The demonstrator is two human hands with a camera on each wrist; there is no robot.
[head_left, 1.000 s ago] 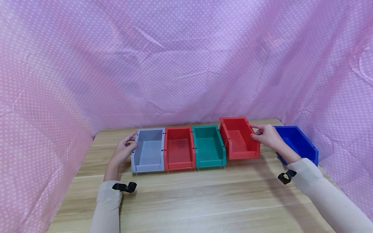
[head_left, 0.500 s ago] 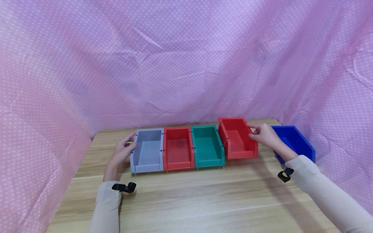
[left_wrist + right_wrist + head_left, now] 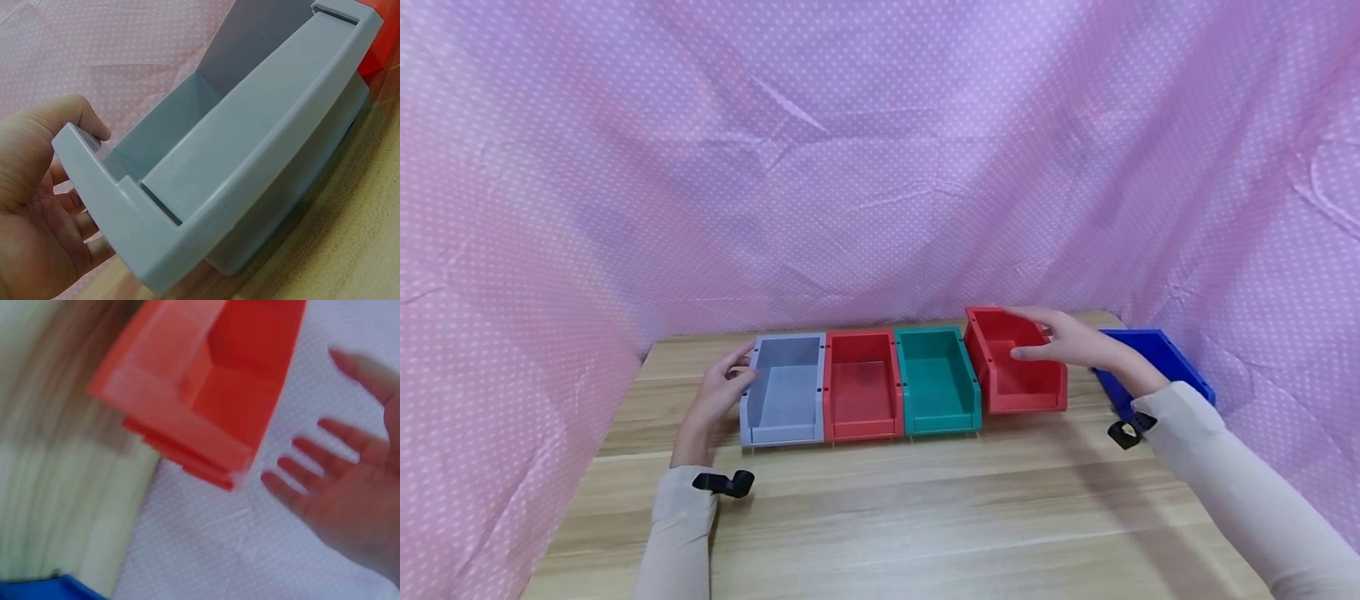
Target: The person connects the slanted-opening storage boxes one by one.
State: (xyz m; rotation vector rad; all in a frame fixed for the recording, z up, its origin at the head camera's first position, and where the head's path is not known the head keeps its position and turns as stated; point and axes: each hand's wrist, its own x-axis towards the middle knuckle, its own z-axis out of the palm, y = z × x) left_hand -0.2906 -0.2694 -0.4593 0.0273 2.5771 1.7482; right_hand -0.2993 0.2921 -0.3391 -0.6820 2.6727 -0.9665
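Note:
My left hand point(image 3: 711, 396) grips the side wall of a grey storage bin point(image 3: 788, 392), its thumb over the rim and its fingers outside. The left wrist view shows this thumb hooked over the grey wall close up. A red bin point(image 3: 862, 392) and a green bin point(image 3: 936, 383) stand side by side to the right of the grey one. Beside the green bin, a second red bin point(image 3: 1018, 382) sits slightly farther back. Over its right side is my right hand point(image 3: 1078, 342), thumb and fingers spread. In the right wrist view, the fingers are apart from this red bin.
A blue bin point(image 3: 1172, 362) stands at the table's right edge, partly behind my right forearm. The wooden table point(image 3: 910, 508) extends in front of the row. A pink dotted curtain point(image 3: 880, 183) hangs close behind and at both sides.
My right hand has let go of the second red bin's right wall. Its fingers have spread and shifted left over the bin. My left hand keeps its hold on the grey bin.

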